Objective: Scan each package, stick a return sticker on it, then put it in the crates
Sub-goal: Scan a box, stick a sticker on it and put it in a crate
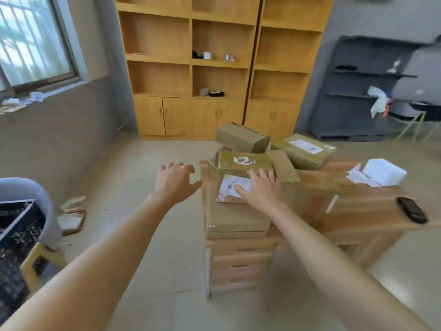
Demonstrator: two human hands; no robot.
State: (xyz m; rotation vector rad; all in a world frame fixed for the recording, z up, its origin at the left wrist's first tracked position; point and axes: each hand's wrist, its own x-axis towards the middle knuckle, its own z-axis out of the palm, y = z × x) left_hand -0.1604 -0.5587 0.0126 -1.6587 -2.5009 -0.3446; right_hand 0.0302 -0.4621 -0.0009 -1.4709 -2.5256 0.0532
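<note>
Room: grey walls, a pale tiled floor (167, 271), a barred window (31, 39) on my left, tall wooden shelves (222, 68) straight ahead, a dark grey rack (358, 91) to the right.
Open room: the floor between me and the shelves lies bare on the left of the bench; scraps of card litter it near the wall.
Bench: light wood (370, 201), its left edge meets the stack of boxes, with drawers under that corner.
Crate: black mesh plastic (16, 235), at my far left, well apart from the bench.
Packages: brown cardboard boxes piled at the bench's left end; the nearest package (241, 168) is glossy with tape and bears a white label.
Right hand: my right hand (260, 189) lies flat on that package, fingers (255, 174) spread, partly over the label.
Left hand: my left hand (175, 181) hovers just beside the package's left edge, fingers released and apart, holding nothing.
Small things: a white block (384, 172) and a black scanner (411, 210) sit towards the bench's right end.
</note>
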